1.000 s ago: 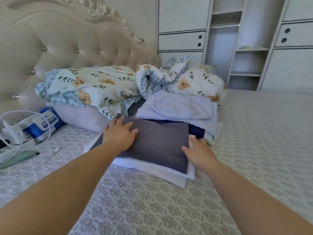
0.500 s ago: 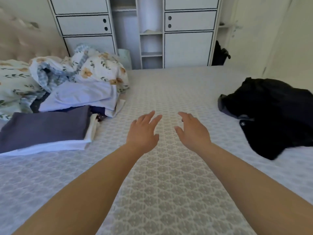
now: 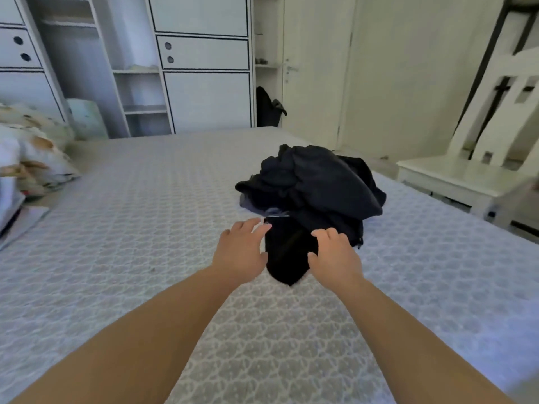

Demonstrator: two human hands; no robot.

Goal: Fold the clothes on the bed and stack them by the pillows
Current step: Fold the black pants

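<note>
A crumpled heap of black clothes lies on the patterned bed, right of centre, with a bit of bluish fabric showing under its left side. A flap of the heap reaches toward me between both hands. My left hand has its fingers stretched out, and the fingertips touch the flap's left edge. My right hand lies over the flap's right side, fingers slightly bent, holding nothing that I can see. At the far left edge only a sliver of the folded stack shows, beside the floral pillow.
A white wardrobe with open shelves stands behind the bed. A white chair sits close to the bed's right side. A closed door is at the back, with a dark bag beside it.
My view has swung right, away from the folded stack by the pillows. Both hands left the grey folded piece, crossed the bed and now reach the black heap.
</note>
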